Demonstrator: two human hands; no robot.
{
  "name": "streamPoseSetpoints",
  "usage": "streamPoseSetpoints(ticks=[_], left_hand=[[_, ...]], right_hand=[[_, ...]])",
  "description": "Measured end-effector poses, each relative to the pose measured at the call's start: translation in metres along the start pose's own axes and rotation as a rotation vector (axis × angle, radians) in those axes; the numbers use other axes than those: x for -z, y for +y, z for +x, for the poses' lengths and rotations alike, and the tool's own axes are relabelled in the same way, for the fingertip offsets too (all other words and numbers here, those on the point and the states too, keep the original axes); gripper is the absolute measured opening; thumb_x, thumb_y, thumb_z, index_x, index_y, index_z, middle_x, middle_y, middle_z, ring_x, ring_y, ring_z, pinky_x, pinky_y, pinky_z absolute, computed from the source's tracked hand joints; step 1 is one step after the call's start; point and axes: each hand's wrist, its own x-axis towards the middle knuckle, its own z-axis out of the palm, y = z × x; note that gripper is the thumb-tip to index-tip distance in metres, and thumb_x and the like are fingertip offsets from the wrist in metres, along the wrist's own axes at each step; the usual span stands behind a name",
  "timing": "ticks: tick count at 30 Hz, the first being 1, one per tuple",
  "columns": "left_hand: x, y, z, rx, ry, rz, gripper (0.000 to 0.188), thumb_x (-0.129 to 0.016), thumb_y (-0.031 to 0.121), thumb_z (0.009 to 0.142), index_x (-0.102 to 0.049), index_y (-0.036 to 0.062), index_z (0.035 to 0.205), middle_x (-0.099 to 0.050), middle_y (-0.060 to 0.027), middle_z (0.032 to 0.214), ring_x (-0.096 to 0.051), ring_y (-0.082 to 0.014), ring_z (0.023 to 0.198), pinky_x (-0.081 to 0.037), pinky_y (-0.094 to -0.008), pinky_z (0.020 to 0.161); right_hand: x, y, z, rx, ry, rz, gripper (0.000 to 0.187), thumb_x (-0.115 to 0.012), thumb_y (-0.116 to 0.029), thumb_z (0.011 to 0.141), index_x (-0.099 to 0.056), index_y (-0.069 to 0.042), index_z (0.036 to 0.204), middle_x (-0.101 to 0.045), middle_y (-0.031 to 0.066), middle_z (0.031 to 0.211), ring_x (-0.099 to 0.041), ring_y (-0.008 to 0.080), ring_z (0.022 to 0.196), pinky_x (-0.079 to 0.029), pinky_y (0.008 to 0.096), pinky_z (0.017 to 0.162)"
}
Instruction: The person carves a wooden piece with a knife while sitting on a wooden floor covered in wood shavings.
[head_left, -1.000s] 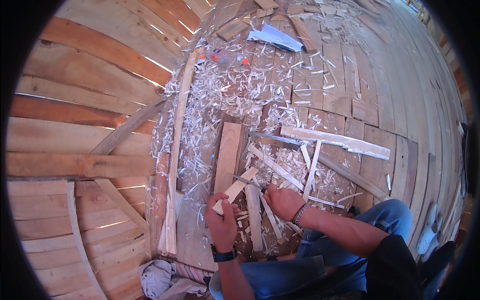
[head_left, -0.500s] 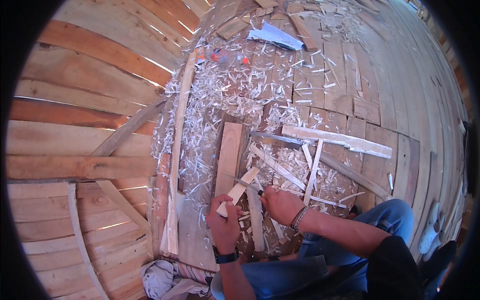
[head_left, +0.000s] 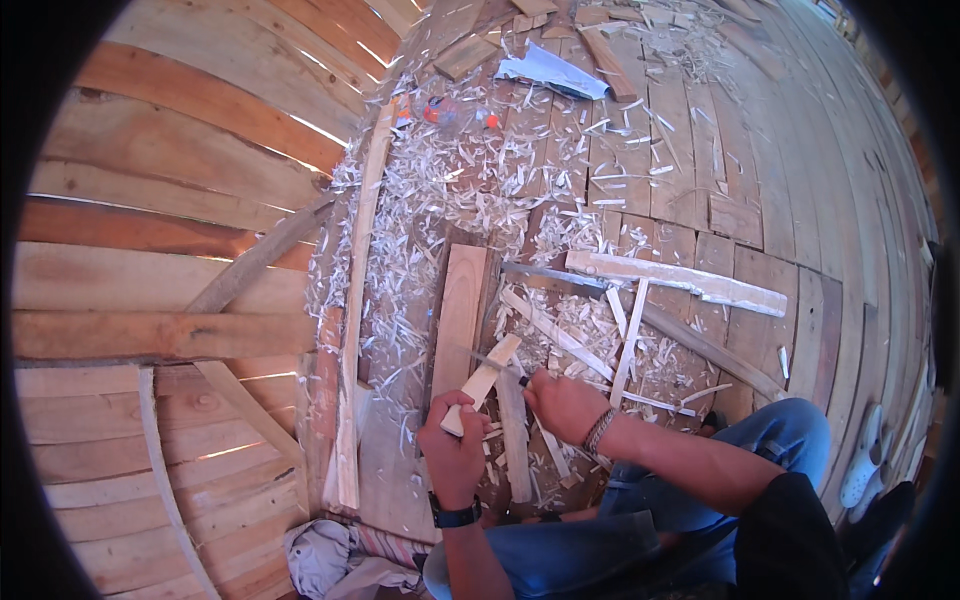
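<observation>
My left hand is closed around the near end of a short, pale piece of wood, which slants up and to the right. In my right hand is the dark handle of a knife. Its thin blade lies across the upper part of the pale piece, pointing left. Just past them a reddish-brown board lies lengthwise on the floor. A rough wooden strip lies between my two hands.
Curled shavings cover much of the plank floor. Beyond my right hand are a saw, a rough-edged plank and loose sticks. A long batten runs along the left. Farther off lie a plastic bottle and a pale sheet.
The whole view has shifted very slightly. Both hands keep their grip, and the knife blade stays across the pale wood with hardly any movement.
</observation>
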Motion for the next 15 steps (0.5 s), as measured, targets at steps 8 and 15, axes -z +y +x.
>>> streamPoseSetpoints(ticks=[8,15], left_hand=[[0.002,-0.002,0.000,0.005,-0.015,0.009,0.010,-0.048,0.007,0.093,-0.055,0.0005,0.096,-0.062,-0.0076,0.068,-0.060,-0.0114,0.058,-0.049,-0.0234,0.054],[0.001,0.000,0.001,0.021,-0.013,-0.006,0.010,-0.048,0.008,0.093,-0.055,0.0007,0.096,-0.062,-0.0079,0.068,-0.061,-0.0119,0.058,-0.048,-0.0235,0.054]], right_hand=[[-0.003,0.018,0.018,0.032,-0.020,-0.114,0.035,-0.043,-0.031,0.095,-0.050,0.003,0.094,-0.064,0.0230,0.070,-0.065,0.0399,0.065,-0.053,0.0492,0.058],[-0.011,0.029,0.019,-0.038,-0.015,-0.088,0.032,-0.043,-0.027,0.095,-0.051,0.004,0.094,-0.064,0.0223,0.072,-0.065,0.0414,0.070,-0.053,0.0499,0.065]])
